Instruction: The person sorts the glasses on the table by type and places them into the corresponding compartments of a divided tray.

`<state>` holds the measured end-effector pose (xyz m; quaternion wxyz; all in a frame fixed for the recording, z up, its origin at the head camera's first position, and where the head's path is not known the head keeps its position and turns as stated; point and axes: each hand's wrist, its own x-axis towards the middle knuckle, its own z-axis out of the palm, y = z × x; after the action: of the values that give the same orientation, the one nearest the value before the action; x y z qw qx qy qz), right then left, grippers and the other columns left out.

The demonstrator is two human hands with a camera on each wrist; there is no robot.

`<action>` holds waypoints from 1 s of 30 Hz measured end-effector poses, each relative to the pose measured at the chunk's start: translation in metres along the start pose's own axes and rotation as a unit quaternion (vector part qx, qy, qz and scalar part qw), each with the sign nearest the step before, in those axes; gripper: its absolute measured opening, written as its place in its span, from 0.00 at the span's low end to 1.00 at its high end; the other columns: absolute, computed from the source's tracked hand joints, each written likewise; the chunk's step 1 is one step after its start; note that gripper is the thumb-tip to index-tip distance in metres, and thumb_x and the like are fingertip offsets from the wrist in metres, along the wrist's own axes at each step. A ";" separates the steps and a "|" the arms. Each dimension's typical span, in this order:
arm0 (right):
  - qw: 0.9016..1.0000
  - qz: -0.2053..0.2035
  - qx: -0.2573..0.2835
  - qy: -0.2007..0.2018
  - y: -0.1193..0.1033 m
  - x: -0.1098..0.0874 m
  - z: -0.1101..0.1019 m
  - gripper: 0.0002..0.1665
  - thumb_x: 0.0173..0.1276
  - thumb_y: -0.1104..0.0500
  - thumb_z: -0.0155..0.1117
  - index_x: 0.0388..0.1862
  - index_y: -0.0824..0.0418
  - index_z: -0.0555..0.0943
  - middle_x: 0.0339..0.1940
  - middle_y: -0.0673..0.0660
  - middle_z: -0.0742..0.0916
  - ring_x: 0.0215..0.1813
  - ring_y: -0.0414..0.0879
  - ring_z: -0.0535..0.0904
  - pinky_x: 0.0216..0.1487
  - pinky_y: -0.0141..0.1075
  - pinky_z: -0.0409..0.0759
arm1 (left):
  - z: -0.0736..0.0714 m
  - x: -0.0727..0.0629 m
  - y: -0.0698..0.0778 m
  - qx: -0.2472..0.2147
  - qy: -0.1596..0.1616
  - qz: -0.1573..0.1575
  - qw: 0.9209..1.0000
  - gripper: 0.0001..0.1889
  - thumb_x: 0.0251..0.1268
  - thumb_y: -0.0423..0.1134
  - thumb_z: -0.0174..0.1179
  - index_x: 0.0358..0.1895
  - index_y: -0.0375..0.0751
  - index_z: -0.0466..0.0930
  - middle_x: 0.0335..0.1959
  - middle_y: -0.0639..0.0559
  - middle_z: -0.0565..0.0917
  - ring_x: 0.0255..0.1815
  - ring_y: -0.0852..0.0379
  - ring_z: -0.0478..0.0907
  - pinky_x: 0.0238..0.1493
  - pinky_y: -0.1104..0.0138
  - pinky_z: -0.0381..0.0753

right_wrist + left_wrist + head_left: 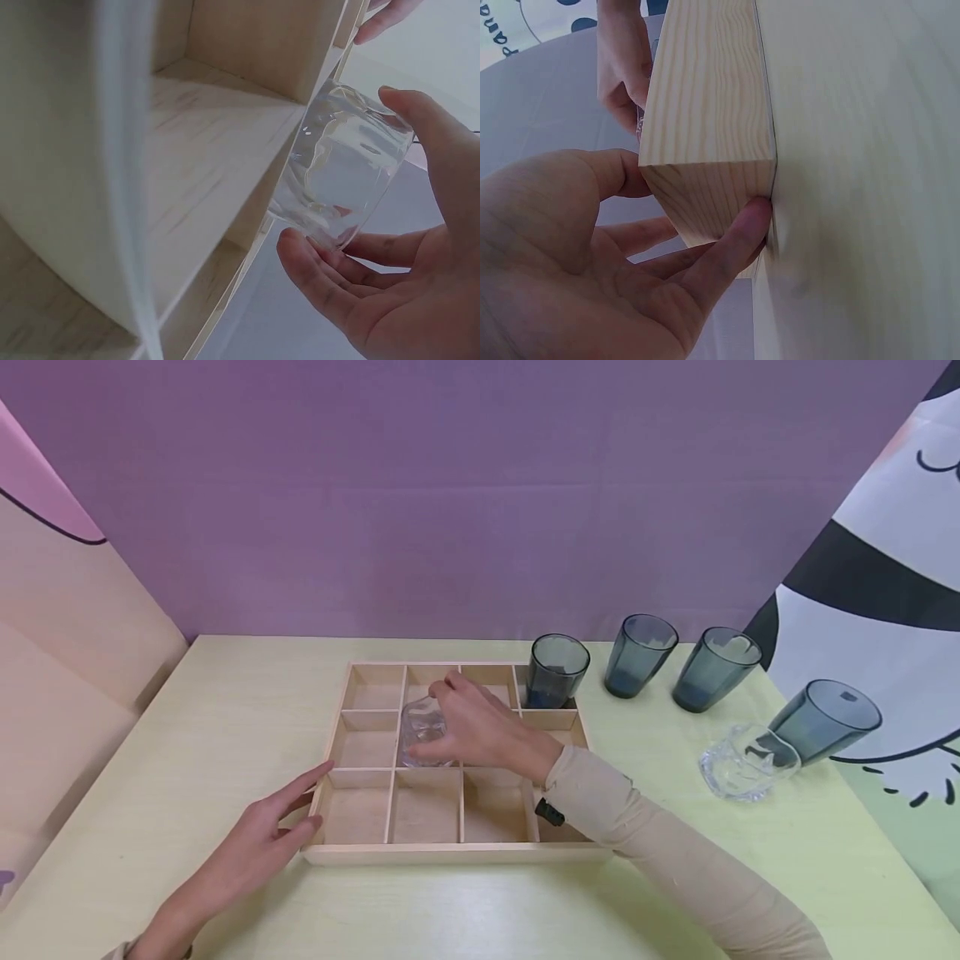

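Note:
My right hand (pixel 480 727) holds a clear glass (pixel 422 731) between thumb and fingers. The glass is over the middle-row, second-from-left compartment of a divided wooden tray (pixel 457 855). In the right wrist view, much of the clear glass (pixel 341 165) stands out past the tray's dividers, its lower part hidden by the wood. My left hand (pixel 251 839) rests its fingertips against the tray's left side. From the left wrist view, its fingers (pixel 735 240) touch the outer wall low down near the table. A smoky blue glass (pixel 557 672) stands in the back right compartment.
On the table (pixel 187 735) right of the tray stand more smoky blue glasses: one near the back (pixel 640 656), a second glass (pixel 716 668) beside it, and a third glass (pixel 821 722) farther right. Another clear glass (pixel 746 764) overlaps that one in view. A purple backdrop (pixel 465 510) rises behind.

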<state>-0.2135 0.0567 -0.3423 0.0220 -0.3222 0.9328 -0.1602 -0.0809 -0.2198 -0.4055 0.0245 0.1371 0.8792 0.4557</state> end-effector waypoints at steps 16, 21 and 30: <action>0.998 -0.035 -0.058 0.001 0.005 0.002 0.019 0.53 0.55 0.24 0.65 0.62 0.64 0.76 0.52 0.56 0.77 0.45 0.44 0.75 0.45 0.36 0.82 | -0.001 0.001 -0.001 0.012 -0.001 0.003 1.000 0.32 0.72 0.32 0.56 0.77 0.49 0.62 0.72 0.40 0.68 0.65 0.37 0.73 0.37 0.67 0.79; 0.998 -0.042 -0.016 -0.047 0.008 -0.001 0.012 0.55 0.56 0.30 0.71 0.71 0.64 0.69 0.60 0.56 0.74 0.53 0.44 0.74 0.53 0.35 0.79 | -0.001 0.001 -0.001 0.013 0.000 0.007 1.000 0.31 0.72 0.32 0.55 0.77 0.50 0.62 0.72 0.39 0.68 0.65 0.36 0.73 0.34 0.67 0.78; 0.997 -0.021 0.009 -0.070 0.010 -0.004 0.007 0.58 0.56 0.32 0.73 0.73 0.67 0.66 0.66 0.62 0.74 0.60 0.49 0.73 0.59 0.40 0.77 | 0.000 0.002 -0.002 0.011 0.001 0.013 1.000 0.31 0.71 0.31 0.55 0.77 0.46 0.62 0.72 0.37 0.68 0.64 0.34 0.73 0.34 0.67 0.78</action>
<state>-0.2152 0.0651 -0.3525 0.0867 -0.3516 0.9206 -0.1463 -0.0833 -0.2207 -0.4071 0.0160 0.1484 0.8824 0.4461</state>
